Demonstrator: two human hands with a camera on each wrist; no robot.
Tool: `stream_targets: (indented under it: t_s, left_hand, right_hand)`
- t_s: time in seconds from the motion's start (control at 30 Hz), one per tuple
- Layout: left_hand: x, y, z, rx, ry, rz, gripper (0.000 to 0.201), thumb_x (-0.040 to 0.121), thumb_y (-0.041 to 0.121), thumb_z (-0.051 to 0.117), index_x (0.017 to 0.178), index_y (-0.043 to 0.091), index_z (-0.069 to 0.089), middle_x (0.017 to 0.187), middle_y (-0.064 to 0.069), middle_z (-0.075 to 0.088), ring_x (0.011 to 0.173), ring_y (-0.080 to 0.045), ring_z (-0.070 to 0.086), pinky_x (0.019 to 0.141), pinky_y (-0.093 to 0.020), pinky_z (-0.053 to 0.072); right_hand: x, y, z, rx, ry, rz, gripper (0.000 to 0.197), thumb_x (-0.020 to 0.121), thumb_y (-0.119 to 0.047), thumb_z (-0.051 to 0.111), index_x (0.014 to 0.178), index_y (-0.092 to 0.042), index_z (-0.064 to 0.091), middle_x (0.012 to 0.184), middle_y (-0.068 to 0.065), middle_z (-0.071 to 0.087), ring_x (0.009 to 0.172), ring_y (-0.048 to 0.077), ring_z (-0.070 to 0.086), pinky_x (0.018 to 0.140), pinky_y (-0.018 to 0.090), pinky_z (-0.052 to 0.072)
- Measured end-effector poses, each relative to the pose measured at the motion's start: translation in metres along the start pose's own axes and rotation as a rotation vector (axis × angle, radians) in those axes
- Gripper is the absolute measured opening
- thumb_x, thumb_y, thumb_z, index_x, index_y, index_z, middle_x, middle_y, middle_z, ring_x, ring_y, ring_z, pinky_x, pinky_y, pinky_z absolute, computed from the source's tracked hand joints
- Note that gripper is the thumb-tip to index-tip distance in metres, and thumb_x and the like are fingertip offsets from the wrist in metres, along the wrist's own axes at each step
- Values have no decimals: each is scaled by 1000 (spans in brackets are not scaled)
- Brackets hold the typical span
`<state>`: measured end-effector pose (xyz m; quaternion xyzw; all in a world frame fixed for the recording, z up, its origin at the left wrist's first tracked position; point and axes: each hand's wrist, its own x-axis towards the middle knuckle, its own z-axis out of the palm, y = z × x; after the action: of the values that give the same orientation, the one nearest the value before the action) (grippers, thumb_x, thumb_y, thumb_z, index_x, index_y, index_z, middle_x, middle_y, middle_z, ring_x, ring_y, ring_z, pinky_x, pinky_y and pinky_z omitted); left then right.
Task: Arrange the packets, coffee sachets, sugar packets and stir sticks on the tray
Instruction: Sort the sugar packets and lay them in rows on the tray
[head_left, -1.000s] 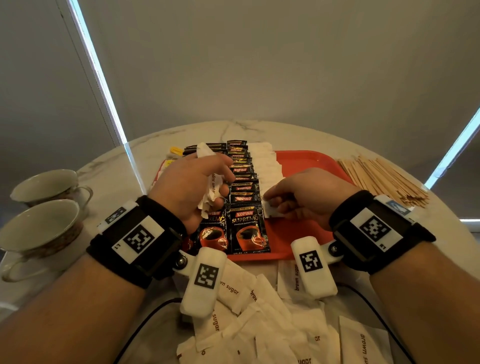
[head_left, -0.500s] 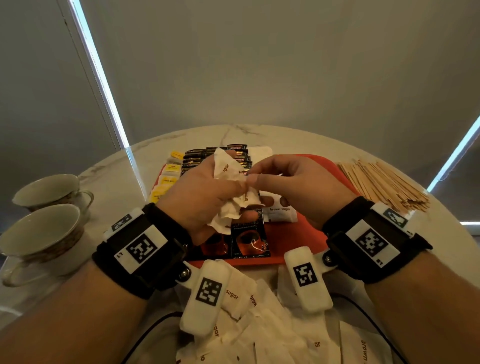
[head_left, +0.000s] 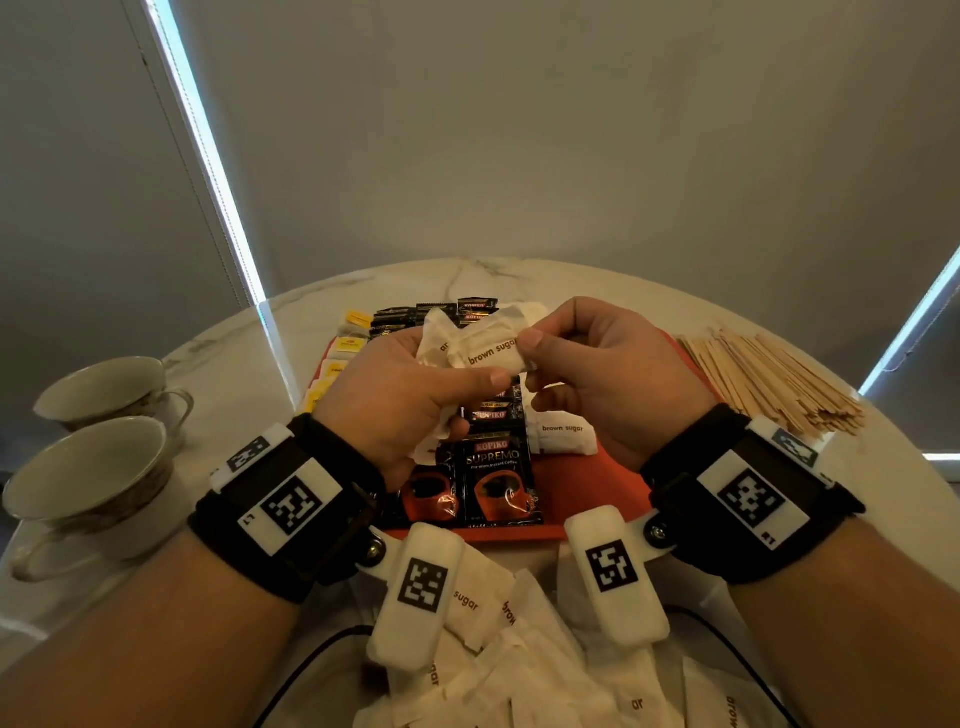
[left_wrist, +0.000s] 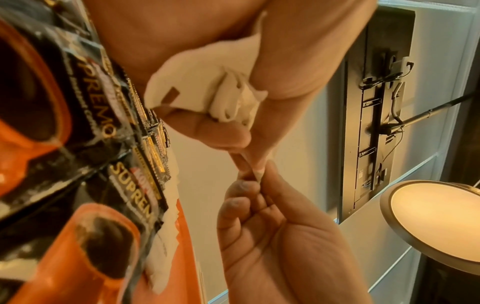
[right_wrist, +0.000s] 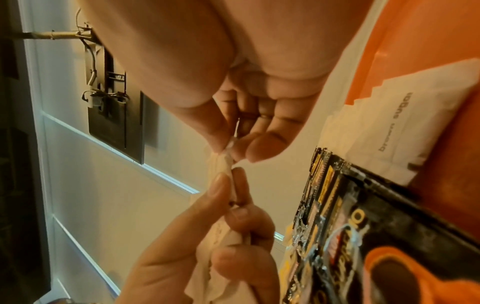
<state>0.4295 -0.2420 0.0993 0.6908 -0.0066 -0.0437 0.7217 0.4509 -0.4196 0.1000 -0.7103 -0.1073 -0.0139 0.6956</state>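
Note:
Both hands are raised above the red tray (head_left: 582, 499). My left hand (head_left: 415, 395) grips a bunch of white brown sugar packets (head_left: 488, 349) (left_wrist: 207, 96). My right hand (head_left: 587, 364) pinches the right end of the top packet between thumb and forefinger (right_wrist: 228, 152). On the tray lie rows of black coffee sachets (head_left: 496, 483) (left_wrist: 85, 115), yellow packets (head_left: 337, 358) at the left, and a column of sugar packets (head_left: 563, 434) (right_wrist: 400, 131) to the right of the coffee. Wooden stir sticks (head_left: 769, 379) are heaped on the table right of the tray.
Two teacups (head_left: 93, 467) stand at the table's left edge. A loose pile of brown sugar packets (head_left: 519, 665) lies on the marble table (head_left: 291, 332) in front of the tray, under my wrists. A black cable (head_left: 311, 660) runs beneath them.
My right hand left the sugar packet it laid on the tray and rose to meet the left hand. Both hands lifted, and the right now pinches a packet from the left hand's bunch.

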Motion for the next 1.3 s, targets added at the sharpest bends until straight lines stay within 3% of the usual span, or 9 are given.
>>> stream_targets:
  t_s: [0.13, 0.23, 0.4, 0.57, 0.73, 0.9, 1.07, 1.17, 1.3]
  left_hand:
    - [1, -2, -3, 97, 30, 29, 31, 78, 16, 85, 105, 9, 72, 69, 4, 70, 52, -7, 57, 45, -20, 45]
    - [0, -3, -3, 216, 24, 81, 20, 79, 19, 85, 93, 13, 72, 64, 4, 68, 50, -8, 55, 44, -19, 45]
    - [-1, 0, 1, 110, -5, 18, 10, 92, 19, 75, 96, 10, 72, 65, 0, 69, 52, -7, 59, 43, -18, 48]
    - [0, 1, 1, 35, -16, -42, 21, 100, 29, 65, 102, 9, 72, 70, -4, 71, 53, -12, 60, 42, -22, 48]
    - [0, 2, 1, 16, -25, -81, 23, 100, 32, 65, 104, 11, 73, 73, -6, 73, 51, -13, 59, 41, -23, 47]
    - [3, 0, -1, 1, 1, -81, 32, 102, 38, 61, 93, 11, 74, 78, -9, 73, 52, -13, 55, 42, -23, 43]
    - [8, 1, -8, -35, 31, -82, 32, 102, 38, 61, 91, 10, 74, 77, -7, 71, 53, -12, 52, 40, -20, 40]
    - [8, 1, -9, -38, 31, -72, 30, 102, 36, 61, 92, 10, 72, 75, -4, 70, 52, -11, 51, 40, -20, 39]
    - [9, 2, -10, -52, 30, -64, 29, 102, 35, 62, 92, 9, 72, 74, -4, 69, 52, -12, 50, 40, -20, 39]
  right_hand:
    - [-2, 0, -3, -130, -61, -20, 7, 93, -15, 71, 94, -14, 64, 76, -1, 71, 68, 13, 63, 65, 33, 54]
    - [-5, -5, -7, -234, -192, 20, 22, 86, -19, 78, 105, -17, 68, 88, -1, 76, 73, 8, 66, 63, 28, 54]
    - [-1, -4, -13, -284, -110, 12, 11, 85, -20, 80, 85, -15, 71, 75, 4, 70, 64, 13, 60, 58, 30, 50]
    - [2, -4, -16, -292, -58, 20, 21, 93, -29, 73, 76, -17, 75, 66, 1, 66, 61, 11, 60, 67, 35, 54]
    - [1, -4, -15, -286, -80, 16, 7, 93, -14, 72, 88, -17, 76, 78, 5, 72, 66, 14, 63, 61, 33, 54]
    - [5, -2, -26, -357, 19, 194, 18, 90, 1, 64, 83, -12, 74, 60, 0, 64, 55, 13, 53, 50, 29, 45]
    - [10, 2, -40, -561, 107, 400, 15, 86, -6, 61, 83, -11, 74, 82, 20, 71, 65, 27, 54, 59, 35, 43]
    - [10, 3, -38, -612, 75, 452, 14, 87, -7, 59, 89, -6, 73, 83, 21, 66, 69, 30, 52, 65, 39, 40]
    - [7, 4, -33, -611, 29, 506, 17, 91, -6, 58, 94, -5, 74, 98, 26, 73, 72, 30, 55, 58, 34, 43]
